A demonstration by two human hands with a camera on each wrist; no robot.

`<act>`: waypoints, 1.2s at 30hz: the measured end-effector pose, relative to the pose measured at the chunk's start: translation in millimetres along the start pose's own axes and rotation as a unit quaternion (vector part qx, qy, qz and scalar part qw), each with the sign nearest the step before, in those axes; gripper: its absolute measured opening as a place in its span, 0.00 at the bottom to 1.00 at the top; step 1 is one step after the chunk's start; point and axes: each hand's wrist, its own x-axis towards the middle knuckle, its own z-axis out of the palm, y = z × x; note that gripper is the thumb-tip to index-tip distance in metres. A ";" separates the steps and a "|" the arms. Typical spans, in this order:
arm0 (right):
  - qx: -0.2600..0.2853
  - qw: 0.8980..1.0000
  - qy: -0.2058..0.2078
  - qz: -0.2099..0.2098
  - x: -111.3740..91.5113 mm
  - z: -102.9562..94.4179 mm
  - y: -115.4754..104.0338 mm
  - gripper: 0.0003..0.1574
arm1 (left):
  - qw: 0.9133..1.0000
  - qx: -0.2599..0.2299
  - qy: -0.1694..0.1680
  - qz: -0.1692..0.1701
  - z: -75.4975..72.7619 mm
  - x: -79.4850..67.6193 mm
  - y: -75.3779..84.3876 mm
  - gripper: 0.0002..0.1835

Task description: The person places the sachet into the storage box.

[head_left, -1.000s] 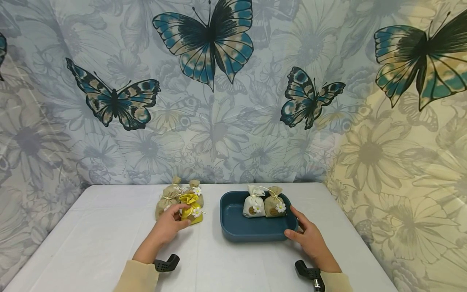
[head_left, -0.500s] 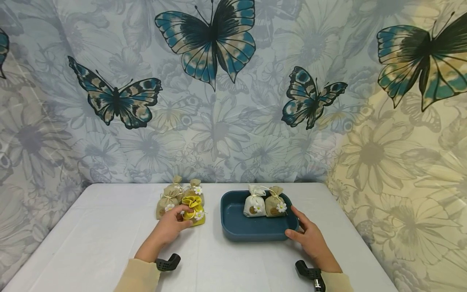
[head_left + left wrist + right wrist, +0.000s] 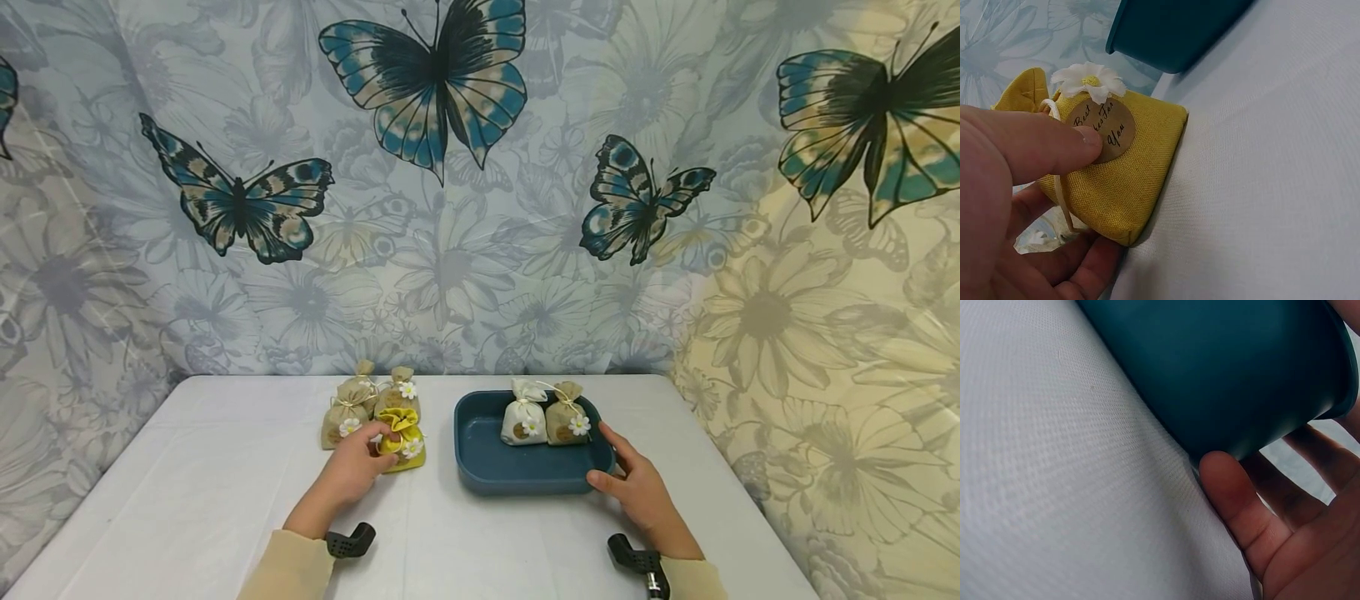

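My left hand (image 3: pixel 348 467) pinches a small yellow drawstring pouch (image 3: pixel 409 462). In the left wrist view the thumb presses on the round label of the pouch (image 3: pixel 1116 194), below a white fabric daisy; other fingers lie behind and under it, and its bottom edge is right at the tablecloth. At the right end of a dark blue rectangular tub (image 3: pixel 487 475), my right hand (image 3: pixel 641 492) grips the corner. In the right wrist view the thumb sits low on the tub wall (image 3: pixel 1210 375), the fingers round its side. A white pouch (image 3: pixel 523 423) and a beige pouch (image 3: pixel 566 421) lean inside the tub.
Several beige pouches (image 3: pixel 348 412) with daisies stand together behind my left hand, near the table's back edge. A white cloth covers the table (image 3: pixel 450 550). A butterfly-print curtain (image 3: pixel 450 275) hangs right behind it.
My left hand has drawn the yellow pouch slightly right and toward me, away from the beige pouches. My right hand and the tub have stayed put.
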 end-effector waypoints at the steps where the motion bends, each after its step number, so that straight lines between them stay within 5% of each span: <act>1: -0.001 1.000 0.001 0.000 0.1 0.1 0.4 0.50 | 1.000 0.001 0.000 0.003 0.2 0.2 -0.3 0.12; 12: -0.002 1.000 0.005 -0.007 0.7 0.3 5.2 0.50 | 1.000 -0.001 -0.004 0.018 -0.6 -2.3 -0.4 0.12; 21: -0.004 1.000 0.006 -0.019 1.2 0.7 6.0 0.49 | 1.000 -0.007 0.006 -0.001 -1.1 0.1 -0.6 0.13; 36: -0.007 1.000 0.003 -0.016 -0.1 0.3 -0.1 0.49 | 0.997 -0.081 0.002 0.006 -7.5 -0.3 7.2 0.11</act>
